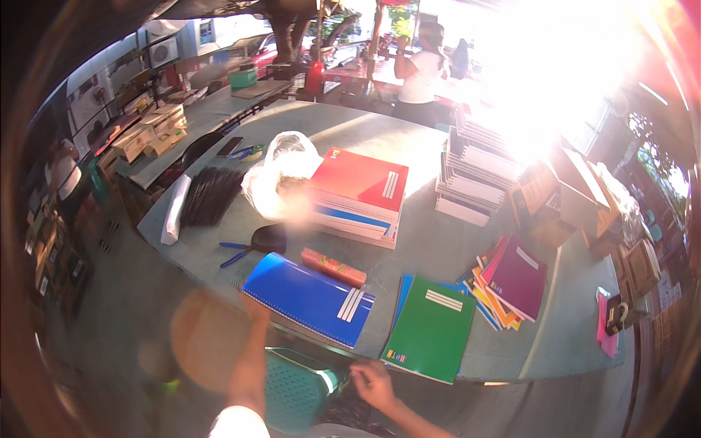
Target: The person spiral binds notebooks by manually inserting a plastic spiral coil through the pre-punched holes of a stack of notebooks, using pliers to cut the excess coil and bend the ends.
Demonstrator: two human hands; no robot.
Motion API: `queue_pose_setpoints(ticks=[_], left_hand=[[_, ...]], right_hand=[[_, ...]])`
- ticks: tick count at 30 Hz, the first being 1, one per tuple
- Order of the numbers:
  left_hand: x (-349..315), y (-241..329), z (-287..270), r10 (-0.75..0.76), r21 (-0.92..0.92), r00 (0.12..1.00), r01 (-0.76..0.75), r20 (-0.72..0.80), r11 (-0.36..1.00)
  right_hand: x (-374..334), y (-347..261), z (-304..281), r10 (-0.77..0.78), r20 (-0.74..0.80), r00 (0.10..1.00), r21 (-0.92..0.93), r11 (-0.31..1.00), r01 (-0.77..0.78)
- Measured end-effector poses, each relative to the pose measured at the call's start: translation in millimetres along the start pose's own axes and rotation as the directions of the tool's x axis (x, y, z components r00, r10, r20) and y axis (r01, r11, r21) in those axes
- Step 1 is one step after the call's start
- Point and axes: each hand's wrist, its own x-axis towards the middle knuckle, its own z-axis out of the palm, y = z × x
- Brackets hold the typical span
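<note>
blue notebook (303, 298), spiral-bound, glossy, gently bowed

Fingers of the left hand (256, 307) are hidden by a blue spiral notebook (307, 296), while the right hand (373, 382) appears too small to show any grip; sun glare (555, 66) veils part of a notebook stack (467, 175), and the lower edge crops a white sleeve (239, 423)

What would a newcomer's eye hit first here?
Probably the white glare washing out the upper right. Next, the blue spiral notebook at the table's near edge, left hand at its lower-left corner, and the green notebook to its right. Behind the blue one, a red-topped stack.
</note>
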Motion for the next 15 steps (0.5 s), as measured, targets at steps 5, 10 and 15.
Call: queue_pose_setpoints(ticks=[5,10,15], left_hand=[[5,9,-4,-0.016,0.056,1.000,0.015,0.016,0.998],[8,17,-10,-0.041,0.094,0.999,0.039,0.025,0.995],[9,22,-9,-0.054,0.113,0.998,0.051,0.025,0.992]], right_hand=[[-6,4,11,-0.026,0.087,0.996,0.125,0.992,0.015],[18,12,-7,-0.095,0.007,0.995,-0.057,0.994,0.096],[38,6,-16,-0.067,-0.102,0.993,0.031,0.997,0.070]])
